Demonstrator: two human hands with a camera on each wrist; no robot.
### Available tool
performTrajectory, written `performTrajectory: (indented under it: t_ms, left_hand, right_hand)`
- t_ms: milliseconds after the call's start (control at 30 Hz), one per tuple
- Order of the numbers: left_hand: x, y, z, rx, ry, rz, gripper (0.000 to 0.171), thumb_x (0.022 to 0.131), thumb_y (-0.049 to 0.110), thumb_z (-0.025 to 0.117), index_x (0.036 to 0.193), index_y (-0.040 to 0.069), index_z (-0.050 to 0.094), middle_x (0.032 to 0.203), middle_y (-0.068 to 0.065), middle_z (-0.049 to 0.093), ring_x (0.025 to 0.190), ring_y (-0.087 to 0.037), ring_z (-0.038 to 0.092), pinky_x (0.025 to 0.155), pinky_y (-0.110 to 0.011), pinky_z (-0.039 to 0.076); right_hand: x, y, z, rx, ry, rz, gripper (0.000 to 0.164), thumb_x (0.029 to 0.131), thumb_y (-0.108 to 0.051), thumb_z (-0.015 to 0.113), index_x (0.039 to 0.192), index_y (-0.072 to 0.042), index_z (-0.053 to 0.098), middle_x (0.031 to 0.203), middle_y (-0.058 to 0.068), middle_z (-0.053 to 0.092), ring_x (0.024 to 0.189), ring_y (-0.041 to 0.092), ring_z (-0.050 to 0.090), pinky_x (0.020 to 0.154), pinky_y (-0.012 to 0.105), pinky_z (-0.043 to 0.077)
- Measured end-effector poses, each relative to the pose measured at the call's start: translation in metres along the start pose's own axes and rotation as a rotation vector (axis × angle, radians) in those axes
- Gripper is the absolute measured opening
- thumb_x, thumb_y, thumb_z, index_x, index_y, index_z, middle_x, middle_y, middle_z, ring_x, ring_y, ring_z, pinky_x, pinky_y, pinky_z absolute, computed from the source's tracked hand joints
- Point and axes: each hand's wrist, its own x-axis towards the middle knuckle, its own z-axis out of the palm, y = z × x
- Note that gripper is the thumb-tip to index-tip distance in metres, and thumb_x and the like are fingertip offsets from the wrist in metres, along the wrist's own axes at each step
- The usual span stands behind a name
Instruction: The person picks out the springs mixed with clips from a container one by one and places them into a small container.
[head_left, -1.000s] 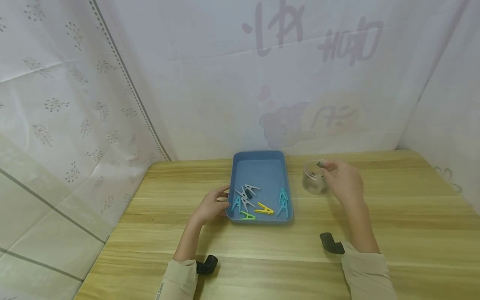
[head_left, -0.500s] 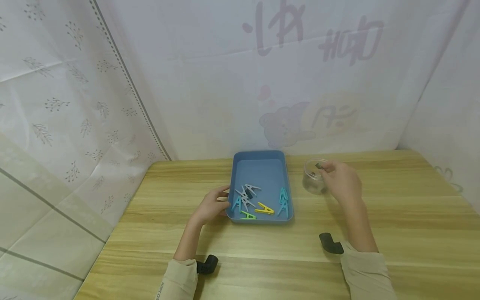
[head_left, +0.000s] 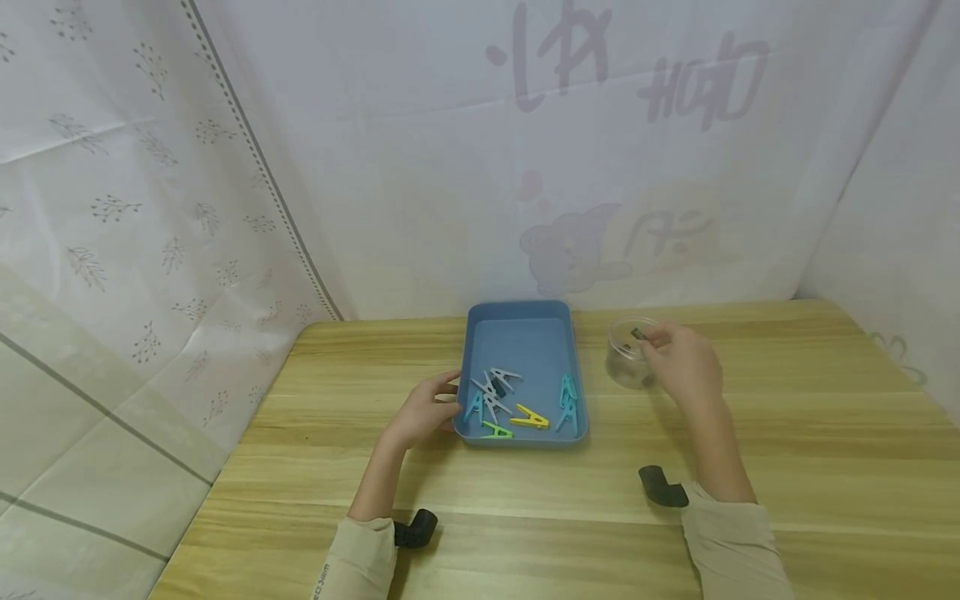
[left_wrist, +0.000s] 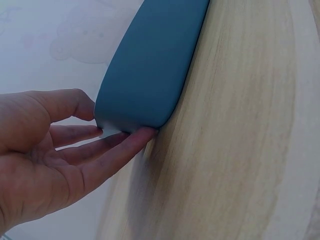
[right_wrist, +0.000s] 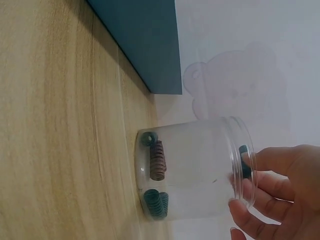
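My right hand [head_left: 686, 362] pinches a small dark green coil [right_wrist: 245, 162] between thumb and fingers, at the mouth of a clear plastic jar [head_left: 628, 367]. Inside the jar lie several ribbed coils, a brownish one [right_wrist: 157, 162] and dark green ones [right_wrist: 154, 202]. My left hand [head_left: 422, 414] touches the left side of a blue tray [head_left: 517, 342]. Its fingers [left_wrist: 107, 160] are fairly straight, reaching the wall and bottom edge, with the thumb at the rim. Plastic clothespins lie in the tray: grey, blue, teal, a green one [head_left: 497, 431] and a yellow one [head_left: 530, 418].
A dark piece [head_left: 498, 387] lies among the grey clothespins. The wooden table [head_left: 525, 508] ends at a pale curtain [head_left: 420, 208] behind the tray and jar. A black wrist mount [head_left: 416, 529] sits on the left sleeve, another black mount [head_left: 663, 487] on the right.
My right hand has shifted slightly left over the jar's rim with the coil in its fingers. The left hand and the tray look the same.
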Motion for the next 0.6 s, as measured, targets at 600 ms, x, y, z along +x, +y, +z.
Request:
performTrajectory:
  t_ms: [600]
  left_hand:
    - [0.0008, -0.0005, 0.0010, -0.023, -0.003, 0.004, 0.065, 0.098, -0.007, 0.054, 0.160, -0.008, 0.035, 0.145, -0.038, 0.051, 0.126, -0.049, 0.063, 0.082, -0.046, 0.066]
  right_hand:
    - [-0.0011, 0.0031, 0.0015, 0.072, -0.006, 0.017, 0.037, 0.105, -0.021, 0.061, 0.129, 0.007, 0.067, 0.124, 0.032, 0.069, 0.105, 0.048, 0.069, 0.060, 0.028, 0.054]
